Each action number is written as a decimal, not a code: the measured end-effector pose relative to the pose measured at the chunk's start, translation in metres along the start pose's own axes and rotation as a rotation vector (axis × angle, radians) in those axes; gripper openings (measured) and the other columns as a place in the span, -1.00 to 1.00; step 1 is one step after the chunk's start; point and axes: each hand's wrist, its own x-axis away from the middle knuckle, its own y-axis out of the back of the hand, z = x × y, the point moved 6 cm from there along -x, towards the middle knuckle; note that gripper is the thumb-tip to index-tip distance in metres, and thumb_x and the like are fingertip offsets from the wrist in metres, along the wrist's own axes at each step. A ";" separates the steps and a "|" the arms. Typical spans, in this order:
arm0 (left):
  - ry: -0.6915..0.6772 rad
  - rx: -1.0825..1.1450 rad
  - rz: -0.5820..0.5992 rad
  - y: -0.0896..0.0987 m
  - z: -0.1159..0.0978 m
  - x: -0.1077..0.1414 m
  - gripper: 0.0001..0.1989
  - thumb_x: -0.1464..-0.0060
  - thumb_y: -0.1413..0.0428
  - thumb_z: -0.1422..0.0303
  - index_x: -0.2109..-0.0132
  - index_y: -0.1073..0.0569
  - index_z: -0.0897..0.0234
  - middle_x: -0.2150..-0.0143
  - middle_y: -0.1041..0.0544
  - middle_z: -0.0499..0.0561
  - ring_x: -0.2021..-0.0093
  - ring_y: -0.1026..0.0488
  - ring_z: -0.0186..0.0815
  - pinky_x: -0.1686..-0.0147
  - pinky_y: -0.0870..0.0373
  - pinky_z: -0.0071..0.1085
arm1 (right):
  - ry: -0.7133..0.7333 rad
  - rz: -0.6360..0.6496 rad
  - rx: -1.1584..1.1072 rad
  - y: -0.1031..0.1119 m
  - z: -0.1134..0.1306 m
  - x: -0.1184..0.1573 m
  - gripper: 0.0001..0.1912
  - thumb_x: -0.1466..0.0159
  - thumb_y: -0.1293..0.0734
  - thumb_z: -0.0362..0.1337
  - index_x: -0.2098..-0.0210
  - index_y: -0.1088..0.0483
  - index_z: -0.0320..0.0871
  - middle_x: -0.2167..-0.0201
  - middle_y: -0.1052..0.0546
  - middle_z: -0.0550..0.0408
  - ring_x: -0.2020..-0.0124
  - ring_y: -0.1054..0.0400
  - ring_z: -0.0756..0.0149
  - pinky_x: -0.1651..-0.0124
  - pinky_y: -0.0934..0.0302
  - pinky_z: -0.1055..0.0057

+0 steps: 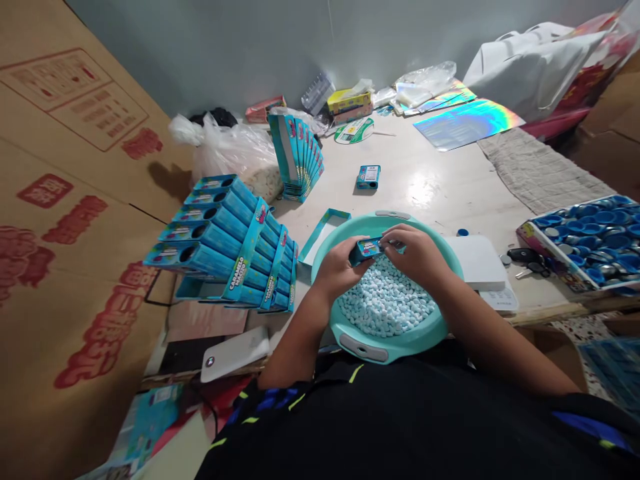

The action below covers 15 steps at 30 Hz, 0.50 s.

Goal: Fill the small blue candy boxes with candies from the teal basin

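My left hand [340, 267] grips a small blue candy box [369, 248] above a turquoise basin [324, 293]. The basin holds a heap of small pale blue and white candies [387, 300]. My right hand [410, 250] is at the box's right end with its fingers pinched together; whatever they pinch is too small or too hidden to make out. Another blue candy box [369, 177] lies on the table beyond the basin. Left of the basin rests an open blue tray [325, 233] with a white inside.
Stacked display trays of blue boxes [225, 240] stand at left, folded blue cartons [297, 157] behind them. On the right are a white scale [480, 261], keys [533, 260] and a box of blue caps [595, 233]. A large cardboard carton [75, 220] borders the left side.
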 end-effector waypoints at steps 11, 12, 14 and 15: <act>-0.052 -0.047 0.034 -0.004 -0.004 0.002 -0.56 -0.27 -0.27 0.24 -0.23 -0.48 0.25 -0.15 -0.62 0.18 -0.15 -0.59 -0.06 -0.17 -0.56 -0.09 | -0.139 -0.016 0.086 0.002 -0.007 0.002 -0.78 -0.26 -0.27 -0.28 0.25 -0.57 -0.16 0.23 -0.57 -0.04 0.35 -0.46 0.24 0.25 -0.36 0.24; -0.045 -0.042 0.041 -0.005 -0.004 0.002 -0.56 -0.26 -0.28 0.24 -0.23 -0.48 0.25 -0.15 -0.63 0.19 -0.15 -0.59 -0.07 -0.17 -0.56 -0.09 | -0.120 -0.033 0.109 0.003 -0.007 0.003 -0.77 -0.27 -0.26 -0.28 0.24 -0.57 -0.15 0.23 -0.57 -0.05 0.35 -0.46 0.22 0.24 -0.35 0.23; -0.018 -0.028 0.048 -0.007 -0.002 0.002 -0.55 -0.25 -0.29 0.24 -0.22 -0.49 0.26 -0.14 -0.63 0.18 -0.14 -0.59 -0.07 -0.17 -0.55 -0.10 | -0.058 -0.055 0.154 0.004 -0.007 0.004 -0.74 -0.28 -0.23 -0.27 0.25 -0.57 -0.13 0.23 -0.59 -0.07 0.32 -0.47 0.16 0.21 -0.35 0.18; -0.002 -0.017 0.046 -0.007 -0.001 0.002 -0.55 -0.24 -0.29 0.24 -0.22 -0.49 0.27 -0.14 -0.63 0.18 -0.14 -0.59 -0.08 -0.17 -0.55 -0.11 | -0.029 -0.057 0.169 0.004 -0.008 0.005 -0.73 -0.28 -0.21 -0.27 0.25 -0.56 -0.12 0.23 -0.59 -0.07 0.30 -0.48 0.13 0.19 -0.35 0.16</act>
